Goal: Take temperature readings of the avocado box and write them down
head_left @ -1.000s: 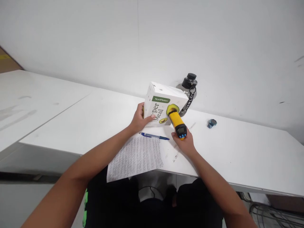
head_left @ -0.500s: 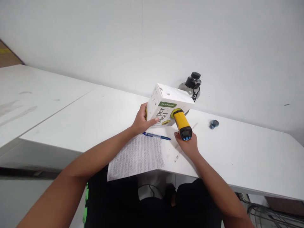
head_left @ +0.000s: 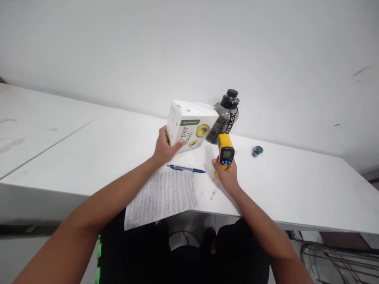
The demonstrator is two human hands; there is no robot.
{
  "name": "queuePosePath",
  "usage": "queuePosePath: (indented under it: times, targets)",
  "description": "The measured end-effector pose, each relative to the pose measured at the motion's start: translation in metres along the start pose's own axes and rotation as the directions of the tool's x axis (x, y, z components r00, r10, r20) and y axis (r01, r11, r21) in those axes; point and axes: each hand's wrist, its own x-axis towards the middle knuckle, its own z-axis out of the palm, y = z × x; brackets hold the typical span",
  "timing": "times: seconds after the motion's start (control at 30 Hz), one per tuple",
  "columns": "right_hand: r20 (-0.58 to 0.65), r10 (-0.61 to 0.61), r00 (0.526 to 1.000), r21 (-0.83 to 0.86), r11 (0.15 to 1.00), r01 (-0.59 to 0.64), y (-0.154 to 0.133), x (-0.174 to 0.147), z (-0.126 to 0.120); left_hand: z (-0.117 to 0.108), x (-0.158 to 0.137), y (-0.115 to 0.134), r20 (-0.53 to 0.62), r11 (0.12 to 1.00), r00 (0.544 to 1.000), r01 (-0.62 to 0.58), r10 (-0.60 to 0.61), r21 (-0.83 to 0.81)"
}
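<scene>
My left hand [head_left: 164, 146] grips the lower left side of a white meal box [head_left: 192, 125] with avocado pictures and a green label, its thumb across the front. The box tilts a little. In my right hand [head_left: 227, 173] is a yellow and black infrared thermometer [head_left: 226, 151], its small screen and blue buttons facing me. The thermometer's front end points away, to the right of the box and apart from it. A blue pen [head_left: 186, 169] lies below the box, at the top of a sheet of paper [head_left: 161, 195] covered in dense writing.
Behind the box, against the wall, stands a grey bottle [head_left: 222, 118] with a black cap and strap. A blue wristwatch [head_left: 257, 150] lies to the right on the white table [head_left: 296, 185]. The sheet overhangs the table's front edge.
The thermometer has moved away from the front of the box and is held more upright. The box has shifted left of the bottle, showing more of it. The camera view has turned slightly.
</scene>
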Motion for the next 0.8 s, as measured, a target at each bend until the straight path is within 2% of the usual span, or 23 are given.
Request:
queuePosePath:
  times: [0.1,0.27,0.43,0.6,0.8]
  targets:
    - [-0.028,0.004,1.000,0.040,0.999,-0.003,0.006,0.007,-0.002,-0.004,0.012,-0.007,-0.088,0.996,0.995,0.046,-0.039,0.075]
    - [-0.059,0.092,0.994,0.015,0.996,-0.091,0.009,0.014,-0.003,-0.008,0.020,-0.009,-0.130,0.979,0.982,0.151,-0.134,0.135]
    - [-0.030,0.130,0.991,0.048,0.990,-0.129,0.007,0.013,-0.002,-0.010,0.023,-0.012,-0.061,0.961,0.984,0.177,-0.168,0.210]
    - [-0.044,0.119,0.992,0.106,0.988,-0.113,0.002,0.011,-0.002,-0.010,0.025,-0.011,0.049,0.914,0.952,0.276,-0.303,0.298]
    - [-0.054,0.111,0.992,0.111,0.988,-0.104,-0.001,0.011,-0.003,-0.010,0.025,-0.006,0.064,0.911,0.944,0.291,-0.323,0.293]
